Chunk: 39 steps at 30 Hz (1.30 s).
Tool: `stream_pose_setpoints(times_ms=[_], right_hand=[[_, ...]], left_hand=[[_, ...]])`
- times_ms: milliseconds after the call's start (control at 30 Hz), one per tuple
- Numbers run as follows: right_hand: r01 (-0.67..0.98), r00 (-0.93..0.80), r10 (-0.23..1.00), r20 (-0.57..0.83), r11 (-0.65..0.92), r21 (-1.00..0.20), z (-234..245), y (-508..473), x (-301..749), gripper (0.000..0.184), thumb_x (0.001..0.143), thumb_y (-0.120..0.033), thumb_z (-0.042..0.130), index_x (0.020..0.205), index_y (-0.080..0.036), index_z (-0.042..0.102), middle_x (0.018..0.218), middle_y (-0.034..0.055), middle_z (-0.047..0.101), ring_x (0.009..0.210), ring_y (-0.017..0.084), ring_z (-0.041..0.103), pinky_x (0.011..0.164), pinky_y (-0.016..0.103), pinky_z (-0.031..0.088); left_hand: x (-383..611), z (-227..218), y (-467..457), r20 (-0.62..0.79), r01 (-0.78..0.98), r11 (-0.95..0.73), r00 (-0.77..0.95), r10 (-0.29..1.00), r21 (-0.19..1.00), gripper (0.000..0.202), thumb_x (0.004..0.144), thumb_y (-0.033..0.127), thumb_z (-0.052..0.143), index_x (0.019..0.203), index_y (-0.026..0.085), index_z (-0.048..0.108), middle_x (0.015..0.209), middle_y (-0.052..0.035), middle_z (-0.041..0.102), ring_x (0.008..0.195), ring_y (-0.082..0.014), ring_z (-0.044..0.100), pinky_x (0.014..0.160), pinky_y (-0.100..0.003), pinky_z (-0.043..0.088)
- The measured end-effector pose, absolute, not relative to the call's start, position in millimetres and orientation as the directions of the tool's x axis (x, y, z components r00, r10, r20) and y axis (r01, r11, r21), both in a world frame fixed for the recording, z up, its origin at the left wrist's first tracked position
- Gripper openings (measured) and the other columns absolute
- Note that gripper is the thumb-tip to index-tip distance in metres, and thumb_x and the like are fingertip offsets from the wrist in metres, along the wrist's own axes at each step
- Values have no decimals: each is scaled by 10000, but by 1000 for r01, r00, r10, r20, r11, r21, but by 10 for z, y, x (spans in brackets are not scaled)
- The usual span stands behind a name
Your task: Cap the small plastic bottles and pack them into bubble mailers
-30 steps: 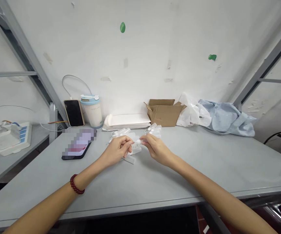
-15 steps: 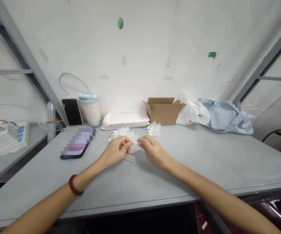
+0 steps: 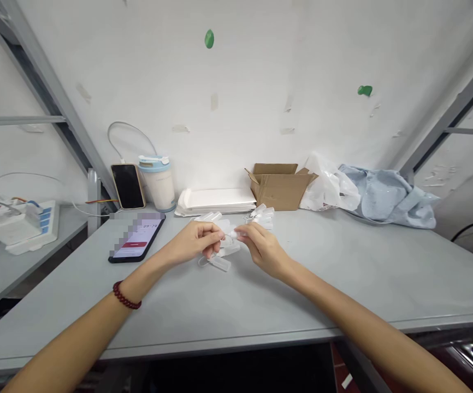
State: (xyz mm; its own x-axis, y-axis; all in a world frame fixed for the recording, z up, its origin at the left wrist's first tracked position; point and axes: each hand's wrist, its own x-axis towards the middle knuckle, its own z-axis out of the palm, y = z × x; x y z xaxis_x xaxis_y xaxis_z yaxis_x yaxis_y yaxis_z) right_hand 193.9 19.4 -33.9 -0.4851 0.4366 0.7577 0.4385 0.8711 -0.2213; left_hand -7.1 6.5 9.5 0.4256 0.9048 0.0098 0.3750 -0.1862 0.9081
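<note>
My right hand (image 3: pixel 262 251) is clamping a small white piece (image 3: pixel 232 234) — my left hand (image 3: pixel 195 240), pinched together, is seemingly adjusting its end — the next move needing steady alignment.

White on the small piece (image 3: pixel 232 234) between both hands (image 3: pixel 263 248), grey on the worktop (image 3: pixel 204 311) beneath. Dark red on the bracelet (image 3: pixel 125 297) behind the left hand (image 3: pixel 193 240), brown on the box (image 3: pixel 282 192) beyond.

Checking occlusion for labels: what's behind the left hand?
Just beyond the left hand, translucent plastic pieces show, with a white stack farther back. Whatever the hand itself covers can't be seen.
</note>
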Motion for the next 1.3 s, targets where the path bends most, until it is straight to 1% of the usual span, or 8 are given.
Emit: stream_pose_setpoints(times_ms=[200, 433, 600, 700, 800, 967, 1133, 1300], right_hand=[[400, -478, 432, 764, 882, -249, -443, 170, 1940, 155, 908, -133, 379, 989, -180, 502, 805, 69, 580, 739, 153, 561, 637, 270, 494], [343, -521, 334, 785, 925, -166, -520, 199, 1939, 169, 898, -101, 372, 993, -170, 493, 817, 80, 574, 736, 149, 554, 628, 265, 496], [321, -587, 327, 740, 934, -159, -510, 241, 1895, 184, 904, -207, 428, 1082, -165, 451, 905, 105, 573, 841, 181, 549, 703, 310, 498], [403, -576, 406, 710, 896, -186, -482, 372, 1966, 273, 897, -276, 450, 1142, -161, 415, 1034, 142, 543, 962, 217, 521, 791, 379, 480], [538, -475, 560, 679, 795, -280, -454, 570, 2145, 227, 896, -281, 439, 1091, -167, 452, 1027, 131, 537, 947, 220, 522, 794, 388, 468], [716, -377, 722, 580, 624, -312, -441, 811, 2426, 165, 877, -217, 453, 1021, -151, 501, 969, 114, 572, 935, 236, 515, 808, 389, 442], [820, -424, 823, 379, 526, -224, -464, 858, 2469, 175, 829, -140, 520, 1003, -120, 537, 1033, 137, 570, 991, 251, 513, 829, 369, 433], [872, -422, 862, 283, 471, -134, -491, 880, 2483, 191, 780, -118, 584, 970, -118, 568, 1051, 166, 565, 1017, 282, 523, 809, 378, 434]], left_hand=[[40, -22, -15, 56, 346, -225, 436, 898, 911, 217, 814, 322, 500, 685, 148, 511, 563, 31, 541, 440, -70, 485, 465, -197, 379], [8, 15, 8, -15, 403, -223, 510, 860, 888, 219, 799, 322, 518, 668, 147, 521, 550, 21, 562, 445, -78, 497, 478, -204, 383], [-171, 86, 126, -64, 444, -217, 535, 842, 869, 258, 785, 376, 549, 667, 147, 563, 578, 1, 585, 471, -86, 493, 482, -207, 381], [-317, 139, 215, -17, 454, -220, 463, 886, 863, 264, 765, 394, 574, 656, 153, 572, 582, 8, 574, 475, -82, 483, 495, -207, 391], [-413, 161, 273, 1, 500, -236, 425, 905, 833, 278, 758, 392, 580, 614, 155, 570, 551, 16, 551, 470, -81, 471, 501, -206, 393], [-427, 67, 309, -19, 598, -243, 397, 918, 764, 293, 736, 411, 590, 595, 155, 590, 551, 14, 571, 457, -90, 481, 482, -202, 384], [-401, 19, 305, -36, 670, -253, 385, 922, 698, 354, 757, 459, 542, 574, 156, 553, 559, 6, 578, 455, -103, 488, 465, -206, 359], [-326, 55, 245, 146, 769, -313, 280, 949, 557, 387, 803, 444, 464, 529, 171, 474, 496, 16, 514, 471, -112, 450, 468, -214, 308]])
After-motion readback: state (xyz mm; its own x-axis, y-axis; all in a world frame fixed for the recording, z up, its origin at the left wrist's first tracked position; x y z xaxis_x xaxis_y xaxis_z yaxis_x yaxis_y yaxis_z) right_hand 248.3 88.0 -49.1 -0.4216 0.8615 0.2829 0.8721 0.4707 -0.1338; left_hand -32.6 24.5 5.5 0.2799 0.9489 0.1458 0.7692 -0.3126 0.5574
